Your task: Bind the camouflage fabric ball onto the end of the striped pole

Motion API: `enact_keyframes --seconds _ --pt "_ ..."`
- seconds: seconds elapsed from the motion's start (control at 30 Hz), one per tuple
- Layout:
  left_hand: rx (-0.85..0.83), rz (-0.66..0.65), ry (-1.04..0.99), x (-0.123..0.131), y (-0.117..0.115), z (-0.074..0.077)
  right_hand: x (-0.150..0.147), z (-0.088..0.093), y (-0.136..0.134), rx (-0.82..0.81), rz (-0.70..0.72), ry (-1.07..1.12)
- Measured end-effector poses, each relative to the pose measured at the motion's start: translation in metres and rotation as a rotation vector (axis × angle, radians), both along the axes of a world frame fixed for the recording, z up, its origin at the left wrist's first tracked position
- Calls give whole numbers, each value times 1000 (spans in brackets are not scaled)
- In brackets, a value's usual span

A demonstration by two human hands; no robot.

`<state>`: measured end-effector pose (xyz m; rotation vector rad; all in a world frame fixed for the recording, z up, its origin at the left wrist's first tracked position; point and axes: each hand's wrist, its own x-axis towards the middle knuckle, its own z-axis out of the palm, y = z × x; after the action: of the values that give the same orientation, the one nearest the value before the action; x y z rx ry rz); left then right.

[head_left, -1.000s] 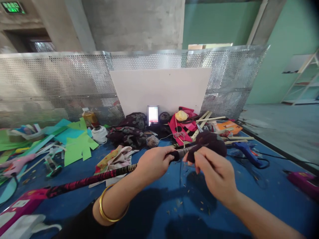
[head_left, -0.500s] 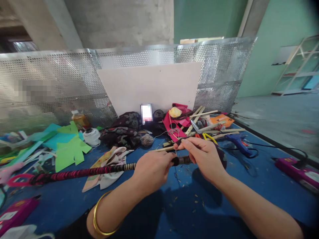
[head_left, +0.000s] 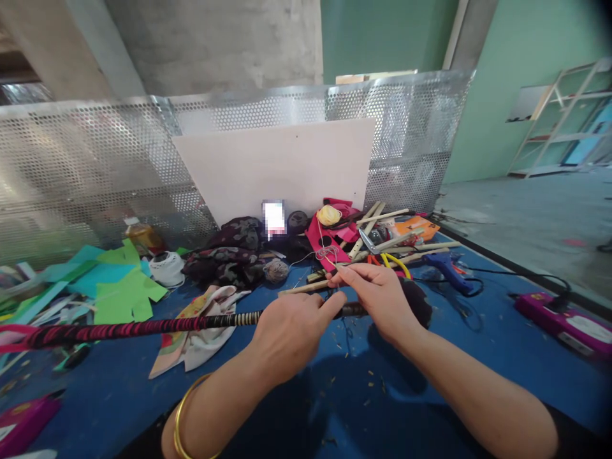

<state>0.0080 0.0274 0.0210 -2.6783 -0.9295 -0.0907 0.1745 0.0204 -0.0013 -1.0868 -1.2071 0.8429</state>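
Note:
A long stick point(head_left: 138, 327), wrapped in dark red, black and cream yarn, lies across the front of me. My left hand point(head_left: 291, 328) is closed around it just right of the cream bands. Its right end is a dark rounded cloth-like lump point(head_left: 418, 305), partly behind my right hand point(head_left: 385, 296). That hand's fingertips are pinched together above the stick, on a thin strand of yarn that is mostly hidden. Loose thread point(head_left: 348, 331) hangs below the stick between my hands. Beyond them sits a grey yarn ball point(head_left: 276, 271), its strand trailing right to a loose coil point(head_left: 327, 252).
Patterned cloth point(head_left: 210, 344) lies under the stick. Green felt sheets point(head_left: 127, 296) are at left, dark camouflage fabric point(head_left: 224, 261) behind. Wooden sticks point(head_left: 382, 217), yellow-handled pliers point(head_left: 396, 264), a blue glue gun point(head_left: 447, 271) and a purple power box point(head_left: 564, 322) stand right.
My right fingertips have shifted slightly left and the dark piece at them no longer shows. My left thumb has risen over the stick. The whole view has shifted slightly.

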Motion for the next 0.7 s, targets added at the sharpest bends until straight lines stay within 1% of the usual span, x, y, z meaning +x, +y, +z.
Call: enact_keyframes --seconds 0.17,0.27,0.4,0.5,0.6,0.7 --pt "-7 -39 3 -1 1 2 -1 2 0 -29 -12 -7" --pt "-13 -31 -31 -4 3 4 -2 5 -1 -49 14 -14" --pt "-20 27 -95 -11 10 6 -1 14 -9 -65 76 -30" --pt "25 112 -118 -19 17 12 6 22 -15 -55 71 -64" --pt "62 207 -161 -28 24 21 20 27 -13 -111 86 -18" --pt "10 251 -206 -37 28 31 41 28 -3 -158 60 24"
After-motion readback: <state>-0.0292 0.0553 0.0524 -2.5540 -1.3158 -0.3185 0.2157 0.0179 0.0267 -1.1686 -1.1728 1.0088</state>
